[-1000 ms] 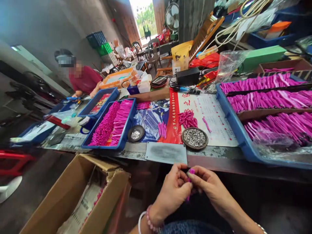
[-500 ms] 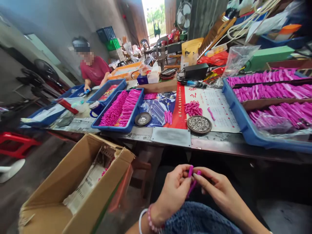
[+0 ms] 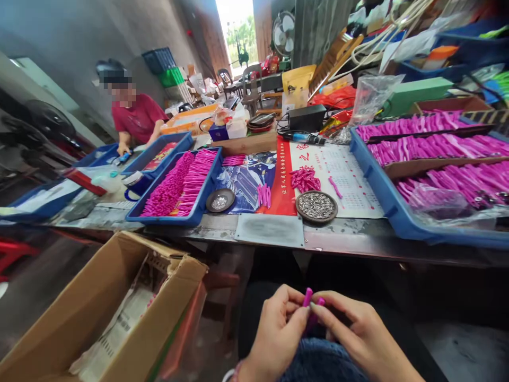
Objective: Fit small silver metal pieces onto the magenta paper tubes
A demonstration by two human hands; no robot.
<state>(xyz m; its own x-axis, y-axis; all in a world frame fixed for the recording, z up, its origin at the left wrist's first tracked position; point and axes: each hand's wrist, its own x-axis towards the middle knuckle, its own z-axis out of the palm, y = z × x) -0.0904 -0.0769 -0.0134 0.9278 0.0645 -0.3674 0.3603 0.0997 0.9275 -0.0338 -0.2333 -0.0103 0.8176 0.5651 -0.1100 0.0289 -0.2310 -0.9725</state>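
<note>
Above my lap, my left hand [image 3: 280, 326] is closed on a magenta piece [image 3: 307, 297] that pokes up between thumb and fingers. My right hand [image 3: 352, 323] pinches a second magenta end [image 3: 320, 302] just beside it; whether the two ends belong to one bent piece is hidden. On the table beyond lie a dish of small metal parts [image 3: 317, 206], a pile of magenta pieces [image 3: 305, 180], a small row of them [image 3: 264, 196] and one loose piece [image 3: 335, 187]. A smaller dish [image 3: 220, 200] holds silvery bits.
A blue tray of magenta pieces [image 3: 199, 215] stands left, a larger blue tray [image 3: 377, 193] right. An open cardboard box [image 3: 159, 318] is at my lower left. A metal plate [image 3: 270, 230] lies at the table edge. A person [image 3: 137, 119] sits at the far left.
The view has shifted, so the table things sit further left in the picture. My hands appear slightly lower and still hold magenta material close together.
</note>
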